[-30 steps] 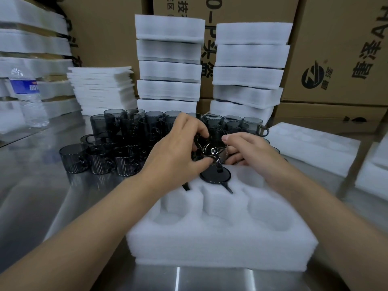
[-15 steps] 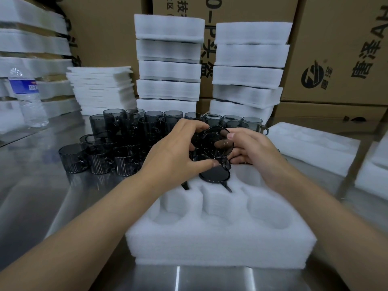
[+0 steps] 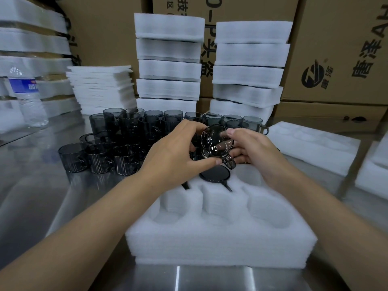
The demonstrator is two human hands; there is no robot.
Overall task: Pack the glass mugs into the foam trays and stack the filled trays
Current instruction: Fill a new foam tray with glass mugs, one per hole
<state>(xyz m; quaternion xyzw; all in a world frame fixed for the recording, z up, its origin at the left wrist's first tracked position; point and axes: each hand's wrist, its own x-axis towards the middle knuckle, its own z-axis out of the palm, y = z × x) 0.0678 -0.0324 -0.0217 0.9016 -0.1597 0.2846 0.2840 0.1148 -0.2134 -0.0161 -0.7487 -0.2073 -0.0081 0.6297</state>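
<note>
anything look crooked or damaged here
The right stack of white foam trays by the cardboard boxes sits askew: its lower trays are tilted and offset, unlike the squarer left stack. The dark glass mug held by the left hand and right hand shows no visible damage.

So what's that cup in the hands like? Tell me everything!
The held mug is smoky dark glass you can see through. It is tipped on its side, with a round end facing the camera and its small handle at the lower right. The left hand and right hand pinch it in the air above the back of the white foam tray.
</note>
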